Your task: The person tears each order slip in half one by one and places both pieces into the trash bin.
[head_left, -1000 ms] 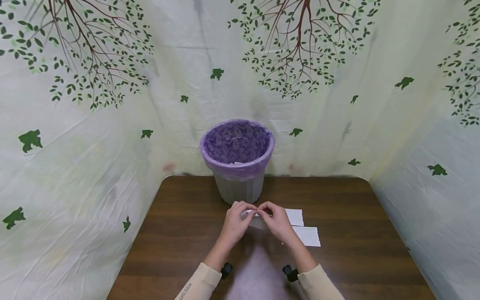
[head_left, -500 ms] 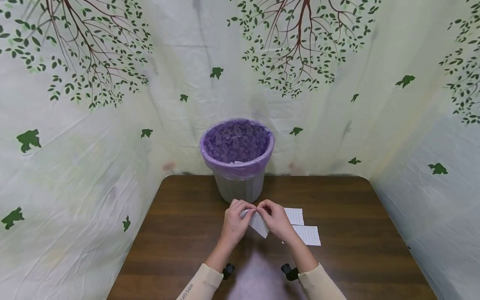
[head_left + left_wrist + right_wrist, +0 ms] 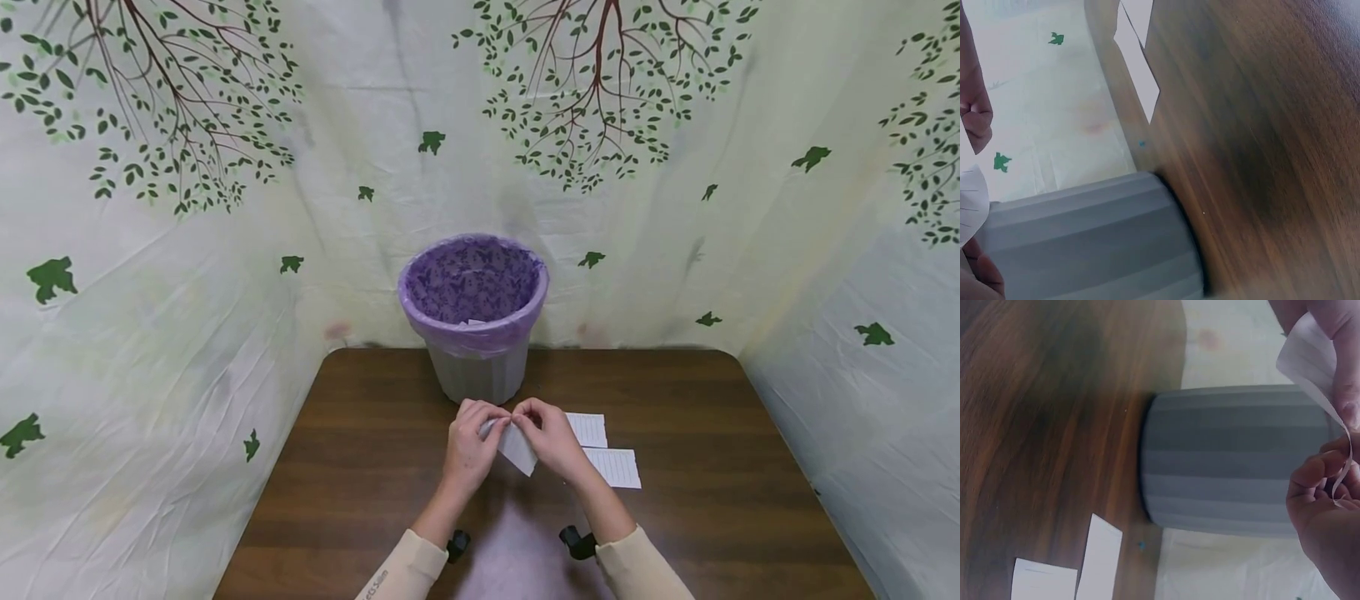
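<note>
Between both hands, just in front of the bin, is a lined piece of paper. My left hand pinches its upper edge between thumb and fingers. Close beside it, fingertips almost meeting, my right hand pinches the same edge. A corner of the sheet hangs below the hands. In the right wrist view the paper curves, its edge running down between the fingers of the right hand. Two more lined paper pieces, one farther back and one nearer, lie on the table to the right.
A grey bin with a purple patterned liner stands at the table's back edge, right beyond the hands. Some white paper scraps show inside it. The brown wooden table meets a leaf-printed cloth backdrop behind.
Between one second and half a second ago, the held paper swung so that its corner hangs below the hands. Both hands keep their pinch in nearly the same place.
</note>
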